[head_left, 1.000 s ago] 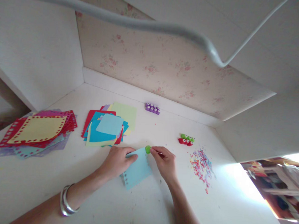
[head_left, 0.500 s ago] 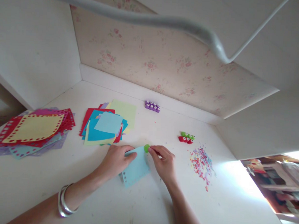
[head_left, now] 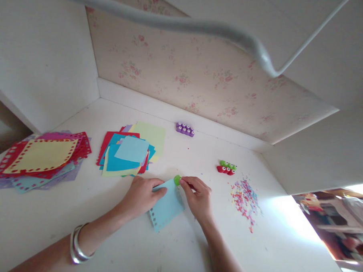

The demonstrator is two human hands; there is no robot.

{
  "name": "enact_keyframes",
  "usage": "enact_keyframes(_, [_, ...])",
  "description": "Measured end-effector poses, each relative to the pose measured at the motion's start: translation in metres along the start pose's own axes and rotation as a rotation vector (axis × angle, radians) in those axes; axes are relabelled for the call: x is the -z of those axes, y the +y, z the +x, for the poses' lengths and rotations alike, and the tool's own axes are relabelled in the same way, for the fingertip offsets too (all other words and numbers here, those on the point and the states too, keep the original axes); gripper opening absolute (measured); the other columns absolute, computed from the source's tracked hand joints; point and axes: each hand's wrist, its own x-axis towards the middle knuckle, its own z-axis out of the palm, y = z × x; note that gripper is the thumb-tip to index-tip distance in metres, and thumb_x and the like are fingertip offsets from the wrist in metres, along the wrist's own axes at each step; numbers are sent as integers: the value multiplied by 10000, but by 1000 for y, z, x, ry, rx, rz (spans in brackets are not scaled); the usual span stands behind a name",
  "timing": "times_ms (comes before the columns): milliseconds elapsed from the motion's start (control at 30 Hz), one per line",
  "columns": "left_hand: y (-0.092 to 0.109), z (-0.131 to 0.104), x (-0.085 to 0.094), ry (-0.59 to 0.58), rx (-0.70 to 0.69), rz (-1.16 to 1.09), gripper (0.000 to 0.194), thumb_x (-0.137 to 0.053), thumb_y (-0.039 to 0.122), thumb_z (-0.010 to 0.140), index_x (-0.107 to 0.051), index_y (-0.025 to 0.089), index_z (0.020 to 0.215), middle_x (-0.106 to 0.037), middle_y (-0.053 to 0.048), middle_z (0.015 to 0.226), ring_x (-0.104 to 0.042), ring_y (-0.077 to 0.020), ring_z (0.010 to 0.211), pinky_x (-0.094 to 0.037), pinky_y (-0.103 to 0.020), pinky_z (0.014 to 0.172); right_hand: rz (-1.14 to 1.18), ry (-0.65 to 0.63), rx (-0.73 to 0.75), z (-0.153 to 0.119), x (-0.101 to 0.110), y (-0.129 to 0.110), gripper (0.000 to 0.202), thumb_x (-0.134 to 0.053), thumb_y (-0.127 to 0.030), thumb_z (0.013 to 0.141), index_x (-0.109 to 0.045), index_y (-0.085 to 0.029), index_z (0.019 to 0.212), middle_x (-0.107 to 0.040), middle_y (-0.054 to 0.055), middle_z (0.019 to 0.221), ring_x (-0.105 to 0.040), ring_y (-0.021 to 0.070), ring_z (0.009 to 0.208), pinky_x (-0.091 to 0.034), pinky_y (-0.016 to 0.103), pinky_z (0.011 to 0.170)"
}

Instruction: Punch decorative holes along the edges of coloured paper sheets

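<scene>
My left hand pinches the upper left part of a light blue sheet of paper, thumb on top. Small punched holes line the sheet's left edge and seem to run along its lower edge. At the sheet's top right corner sits a green craft punch. My right hand is closed on this punch, with thumb and fingertips at its right side. How far the paper reaches into the punch is hidden. A silver bangle circles my left wrist.
Left lies a pile of hole-edged papers; beside it, a stack of coloured sheets. Purple punches stand near the back edge. Green and red punches are at right, with scattered paper confetti near them. White table beneath.
The light blue sheet has turned slightly, its lower end shifting down and right. The green punch and my right hand have moved a little left.
</scene>
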Motion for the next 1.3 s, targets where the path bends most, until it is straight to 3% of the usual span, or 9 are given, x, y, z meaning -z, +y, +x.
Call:
enact_keyframes(133, [-1,1,-1,11,2,7,255,-522,350,908,-755,247,906,-767,19,816,-689,-190,760,-430,-276,721,1,-25,-11,-2,-2,0,113,-647,-260,887,-756,-235,870,-735,27,864,-682,160,762,-563,260,675])
enact_keyframes(267, [-4,-2,-8,35,-27,117,257,-508,358,932,-739,264,996,-771,-2,853,-696,-214,809,-411,-353,846,-15,-54,-27,-2,-3,0,124,-640,-277,893,-753,-235,863,-726,21,843,-671,153,742,-551,254,651])
enact_keyframes(467, [-3,-11,-19,138,-177,327,250,-537,272,939,-643,254,1164,-693,-41,1075,-628,-231,1003,-391,-401,889,-113,-121,-10,-2,-2,0,131,-646,-297,892,-736,-220,836,-700,15,792,-620,140,664,-516,259,623])
enact_keyframes(600, [5,-21,-18,224,-206,478,251,-536,298,944,-632,227,1165,-638,-72,1129,-560,-266,1070,-390,-419,901,-103,-157,-2,0,1,3,150,-609,-299,919,-738,-224,904,-723,31,871,-649,158,752,-533,280,714])
enact_keyframes(767, [12,-34,-22,162,-187,550,347,-555,401,917,-636,181,1172,-637,-99,1148,-545,-297,1069,-398,-453,894,-99,-247,32,5,4,6,164,-586,-282,930,-744,-242,916,-748,39,931,-671,202,908,-531,322,813])
enact_keyframes(1000, [9,-33,-29,107,-241,508,345,-519,339,927,-618,203,1228,-603,-81,1279,-493,-283,1184,-341,-470,1004,-102,-228,-8,8,9,7,181,-578,-273,933,-730,-220,849,-725,39,871,-663,183,834,-509,281,728])
enact_keyframes(1300, [7,-34,-31,128,-256,484,315,-483,302,950,-616,233,1227,-610,-70,1289,-495,-266,1205,-322,-468,1023,-88,-308,-3,3,17,2,213,-560,-268,945,-744,-217,849,-699,48,858,-651,168,790,-497,255,650])
